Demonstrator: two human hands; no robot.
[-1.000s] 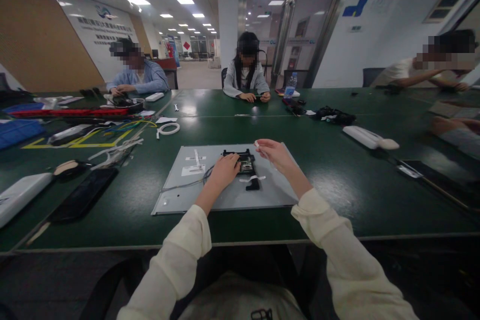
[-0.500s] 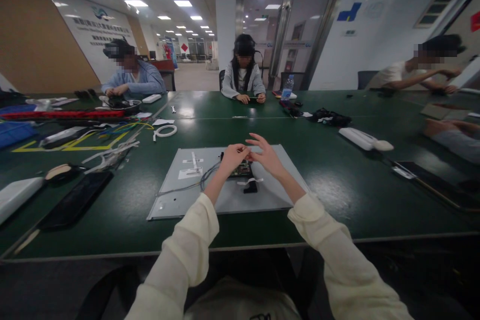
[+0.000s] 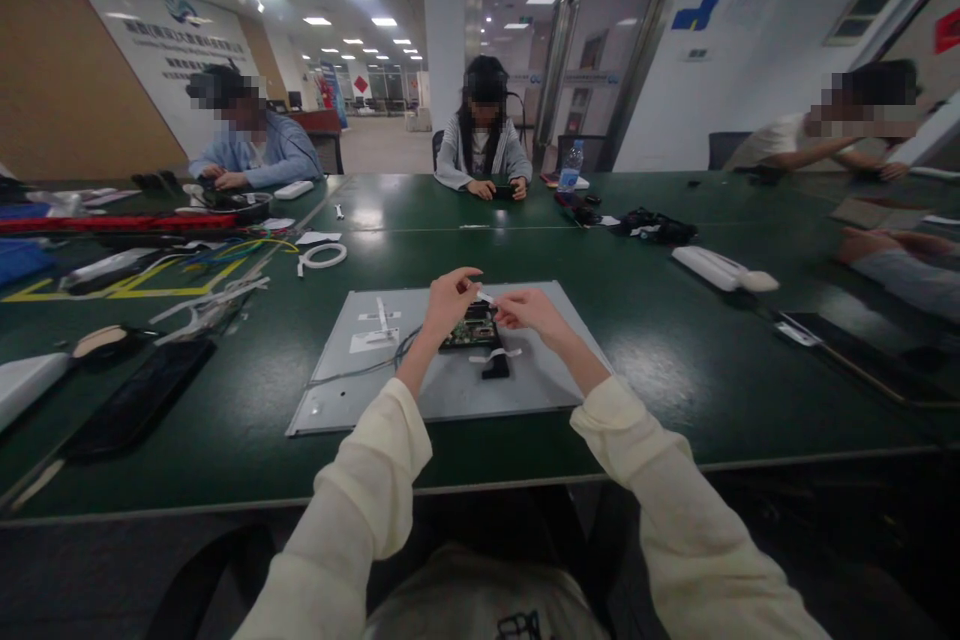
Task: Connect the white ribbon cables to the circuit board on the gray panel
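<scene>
Above the green circuit board point(image 3: 471, 328), in front of us, we had a short, narrow white strip point(image 3: 486, 297) stretched between our two hands. Our left hand point(image 3: 448, 305) held one end in a pinched grip, and our right hand point(image 3: 529, 313) pinched the other end, its grip pressed together. The board lay on a flat, grey rectangular panel point(image 3: 540, 385), near a black plastic piece point(image 3: 496, 366) with a white tape point(image 3: 508, 354) across it. A thin grey cable point(image 3: 349, 377) ran from beside the board towards the panel's left edge, passing below a white paper label point(image 3: 371, 341). The panel rested on a dark green worktop point(image 3: 712, 390). Beyond its far left corner we saw a coiled white cable point(image 3: 325, 257); well to the left lay a flat black rectangular slab point(image 3: 142, 400). Across from us, a person in a light jacket point(image 3: 484, 155) held a small dark object point(image 3: 504, 192).
</scene>
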